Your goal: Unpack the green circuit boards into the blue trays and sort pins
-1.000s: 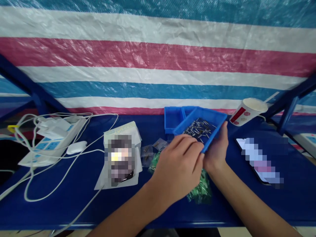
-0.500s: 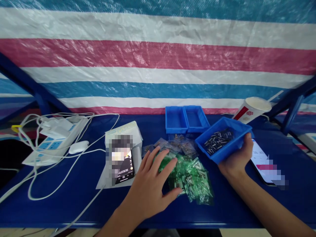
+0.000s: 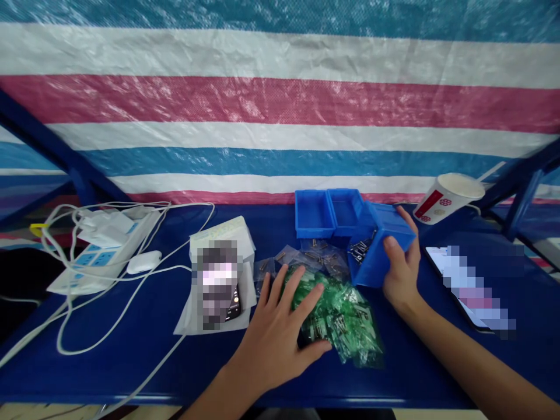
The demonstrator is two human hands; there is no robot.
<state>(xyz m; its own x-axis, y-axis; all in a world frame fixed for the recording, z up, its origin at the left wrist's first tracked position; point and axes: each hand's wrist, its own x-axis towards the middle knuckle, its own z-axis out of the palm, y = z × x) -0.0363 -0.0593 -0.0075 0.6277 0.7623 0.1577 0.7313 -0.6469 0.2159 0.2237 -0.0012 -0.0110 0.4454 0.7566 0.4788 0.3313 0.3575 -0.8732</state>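
Note:
My right hand (image 3: 401, 265) grips a blue plastic bin (image 3: 387, 239) by its side and base. The bin is tipped steeply to the left, and small metal pins or screws (image 3: 361, 249) show inside its lowered mouth. My left hand (image 3: 284, 326) has its fingers spread over the left side of a pile of green-tinted plastic bags (image 3: 345, 315) with small metal parts in them. Whether that palm touches the bags I cannot tell. Clear bags (image 3: 321, 256) with a few screws lie just behind the green pile.
Two blue bins (image 3: 314, 216) stand at the back. A paper cup (image 3: 450, 198) with a straw and a phone (image 3: 464, 289) are on the right. At left lie a power strip (image 3: 98, 256), white cables (image 3: 61, 326) and another phone (image 3: 234, 303) against a white box (image 3: 247, 239).
My right hand has turned the blue bin from nearly level to a steep leftward tilt, and the metal pieces have slid toward its lower side. My left hand stays spread over the bags.

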